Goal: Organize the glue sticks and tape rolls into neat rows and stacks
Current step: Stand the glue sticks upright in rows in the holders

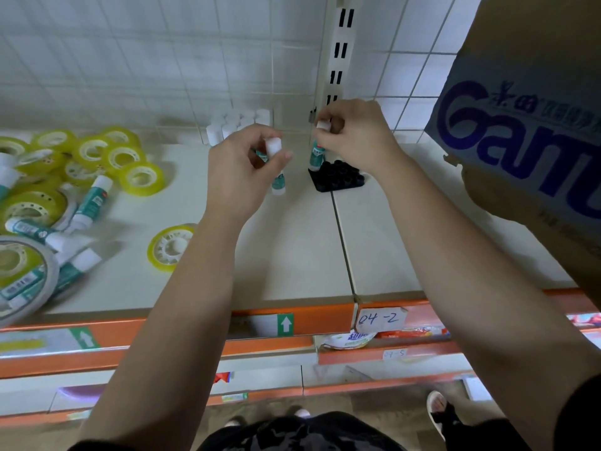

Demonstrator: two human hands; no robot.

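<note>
Orange trim fronts the shelf (292,255) where tape rolls (141,178) lie scattered. Your left hand (240,172) pinches one glue stick (279,184); your right hand (356,138) grips a second glue stick (317,156) beside a black tray (340,177). Beyond, standing sticks (232,125) crowd the wall (130,60); set yours down clumsily and a nudge could topple the cluster.

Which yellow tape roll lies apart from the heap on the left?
The tape roll beside the left forearm: it sits alone, touching nothing, while the others overlap or crowd together.
</note>
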